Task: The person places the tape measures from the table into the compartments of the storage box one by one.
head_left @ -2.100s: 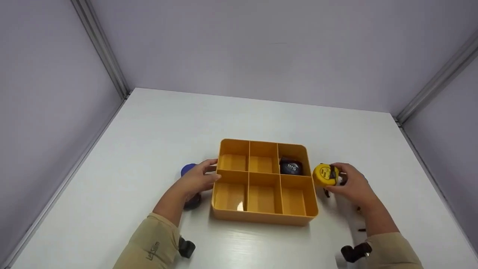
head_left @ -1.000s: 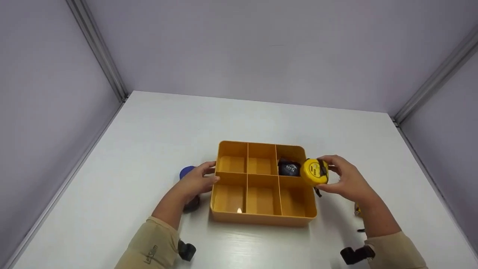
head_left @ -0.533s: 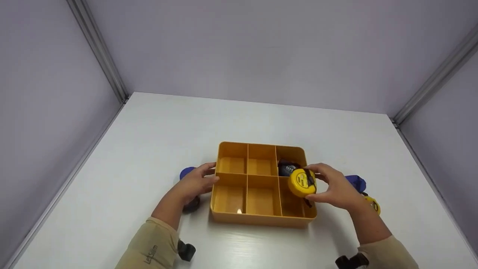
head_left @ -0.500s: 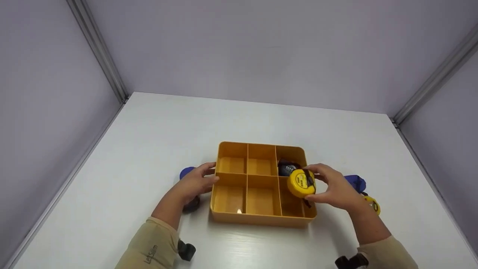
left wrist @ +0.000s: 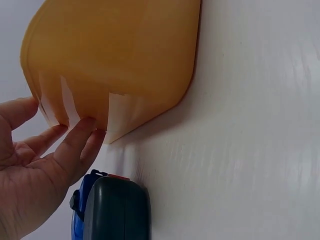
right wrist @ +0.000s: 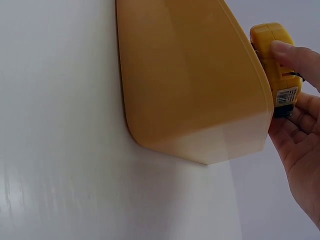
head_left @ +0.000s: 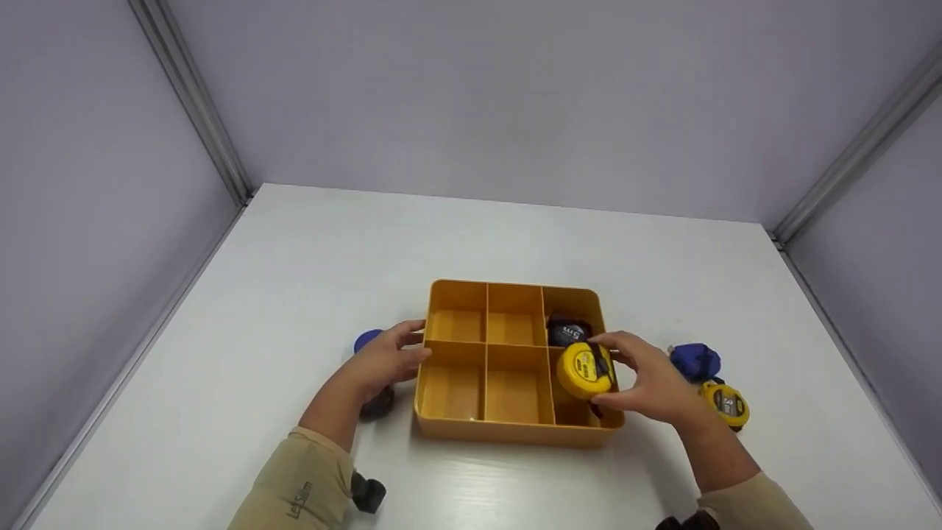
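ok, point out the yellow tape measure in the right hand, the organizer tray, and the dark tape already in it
yellow tape measure (head_left: 583,370), head view, round face.
organizer tray (head_left: 515,432), head view, near wall.
dark tape measure (head_left: 567,331), head view, top face.

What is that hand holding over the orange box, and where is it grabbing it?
The right hand pinches a yellow tape measure by its round case edges.
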